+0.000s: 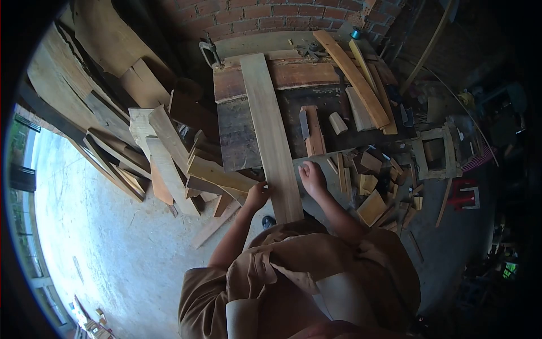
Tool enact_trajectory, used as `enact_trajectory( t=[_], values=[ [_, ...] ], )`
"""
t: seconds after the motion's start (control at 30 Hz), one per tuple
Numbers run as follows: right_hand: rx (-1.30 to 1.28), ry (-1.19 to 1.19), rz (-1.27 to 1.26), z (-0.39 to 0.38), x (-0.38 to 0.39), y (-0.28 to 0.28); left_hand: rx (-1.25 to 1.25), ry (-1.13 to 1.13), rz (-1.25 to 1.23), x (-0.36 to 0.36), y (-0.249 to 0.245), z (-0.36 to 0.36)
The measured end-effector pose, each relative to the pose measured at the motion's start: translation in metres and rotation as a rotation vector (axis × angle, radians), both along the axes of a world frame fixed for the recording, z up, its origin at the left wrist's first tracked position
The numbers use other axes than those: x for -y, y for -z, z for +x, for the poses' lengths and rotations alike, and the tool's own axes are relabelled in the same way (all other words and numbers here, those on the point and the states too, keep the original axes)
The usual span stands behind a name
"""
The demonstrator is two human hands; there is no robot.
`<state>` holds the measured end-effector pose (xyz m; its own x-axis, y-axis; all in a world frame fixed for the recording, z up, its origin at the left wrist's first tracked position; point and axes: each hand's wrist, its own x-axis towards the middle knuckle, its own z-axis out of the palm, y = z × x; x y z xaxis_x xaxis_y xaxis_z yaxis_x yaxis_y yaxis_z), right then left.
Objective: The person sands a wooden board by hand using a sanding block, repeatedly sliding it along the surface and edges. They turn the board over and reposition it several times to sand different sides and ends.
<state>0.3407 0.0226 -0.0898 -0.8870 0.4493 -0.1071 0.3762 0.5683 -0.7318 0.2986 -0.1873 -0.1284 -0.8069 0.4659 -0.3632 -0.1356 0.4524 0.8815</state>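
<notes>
A long, pale wooden plank (271, 124) lies across the dark workbench (237, 133), its near end reaching past the bench edge to my waist. My left hand (258, 195) is closed at the plank's left edge, fingertips on the wood. Just off the right edge, my right hand (313, 179) is curled with its fingers pressed together; whatever may be in it is hidden. Beyond that hand, a reddish wood block (315, 138) with a dark strip on its side rests on the bench. A short pale wood block (337, 123) lies to its right.
A clamp (210, 52) grips the bench's far left corner. A curved orange-brown board (355, 79) lies at the right, near a blue spool (355, 34). Wood offcuts (372, 207) litter the floor at right; stacked boards (169, 141) lean at left. A red stool (464, 195) stands far right.
</notes>
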Motion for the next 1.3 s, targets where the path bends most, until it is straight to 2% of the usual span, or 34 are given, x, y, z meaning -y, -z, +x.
enact_trajectory(
  t=[0.03, 0.07, 0.13, 0.17, 0.23, 0.27, 0.33, 0.4, 0.47, 0.6, 0.67, 0.8, 0.87, 0.9, 0.93, 1.13, 1.3],
  values=[
    [-0.119, 0.002, 0.160, -0.004, -0.009, -0.011, -0.160, -0.012, -0.106, 0.001, -0.001, -0.004],
    [-0.239, 0.004, 0.321, -0.011, -0.021, -0.018, -0.160, -0.014, -0.105, 0.002, -0.003, -0.010],
    [-0.234, 0.006, 0.333, -0.033, -0.046, -0.019, -0.415, -0.065, -0.186, -0.001, -0.036, -0.025],
    [-0.232, 0.003, 0.331, -0.045, -0.051, -0.025, -0.412, -0.068, -0.188, -0.005, -0.054, -0.032],
    [-0.074, -0.008, 0.499, -0.071, -0.052, -0.036, -0.280, -0.128, -0.194, -0.015, -0.082, -0.049],
    [-0.078, -0.008, 0.493, -0.085, -0.053, -0.034, -0.284, -0.129, -0.200, -0.021, -0.082, -0.060],
    [0.115, 0.034, 0.448, -0.106, -0.051, -0.022, -0.544, -0.131, -0.220, -0.031, -0.078, -0.080],
    [0.057, 0.114, 0.493, -0.116, -0.050, -0.013, -0.530, -0.117, -0.254, -0.043, -0.071, -0.104],
    [0.034, 0.128, 0.421, -0.117, -0.051, -0.010, -0.673, -0.134, -0.334, -0.053, -0.055, -0.126],
    [-0.102, 0.005, 0.400, -0.086, -0.050, -0.012, -0.691, -0.083, -0.456, -0.075, -0.045, -0.161],
    [-0.112, 0.010, 0.315, -0.051, -0.026, -0.026, -0.706, -0.179, -0.482, -0.086, -0.044, -0.171],
    [-0.050, -0.155, 0.186, -0.018, 0.008, -0.032, -0.653, -0.283, -0.407, -0.092, -0.021, -0.168],
    [-0.066, -0.150, 0.273, -0.031, 0.014, -0.026, -0.640, -0.303, -0.389, -0.091, -0.013, -0.167],
    [-0.096, -0.139, 0.346, -0.036, 0.017, -0.025, -0.653, -0.278, -0.464, -0.091, -0.016, -0.165],
    [-0.087, -0.152, 0.344, -0.049, 0.015, -0.023, -0.671, -0.252, -0.540, -0.091, -0.019, -0.166],
    [-0.146, -0.152, 0.519, -0.201, 0.001, -0.025, -0.642, -0.289, -0.513, -0.092, -0.012, -0.167],
    [-0.083, -0.098, 0.439, -0.349, -0.023, -0.036, -0.644, -0.285, -0.538, -0.092, -0.013, -0.166]
  ],
)
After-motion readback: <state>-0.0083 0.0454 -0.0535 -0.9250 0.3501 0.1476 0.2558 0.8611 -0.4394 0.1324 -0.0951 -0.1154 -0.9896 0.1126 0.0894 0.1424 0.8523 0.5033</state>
